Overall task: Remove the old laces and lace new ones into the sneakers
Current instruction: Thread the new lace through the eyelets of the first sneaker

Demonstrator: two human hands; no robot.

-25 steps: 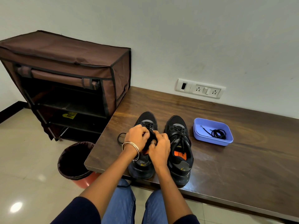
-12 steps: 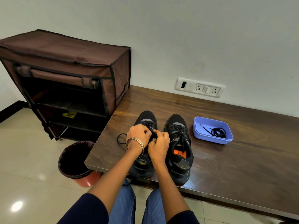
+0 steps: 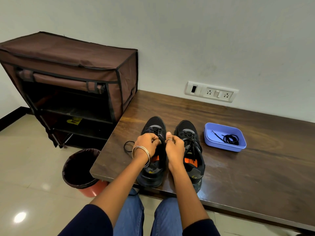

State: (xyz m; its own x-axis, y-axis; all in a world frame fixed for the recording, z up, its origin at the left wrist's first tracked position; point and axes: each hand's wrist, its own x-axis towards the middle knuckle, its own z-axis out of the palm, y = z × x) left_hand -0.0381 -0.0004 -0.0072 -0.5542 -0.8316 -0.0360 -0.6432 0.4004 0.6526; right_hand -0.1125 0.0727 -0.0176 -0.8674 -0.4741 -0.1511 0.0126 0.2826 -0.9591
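A dark wooden table (image 3: 238, 167) carried everything. Two black sneakers stood side by side: the left sneaker (image 3: 151, 169) lay under both hands, the right sneaker (image 3: 189, 133) just right of them. Further right sat a blue tray (image 3: 211, 140) holding coiled new laces (image 3: 231, 139). The left hand (image 3: 145, 142) and right hand (image 3: 174, 147), fingers curled, pinched the old lace (image 3: 161, 133).

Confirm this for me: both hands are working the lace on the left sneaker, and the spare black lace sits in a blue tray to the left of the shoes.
Not quite. The blue tray with the spare black lace sits to the right of the shoes, as the head view shows. The rest holds: the left hand and right hand both work the lace on the left sneaker.
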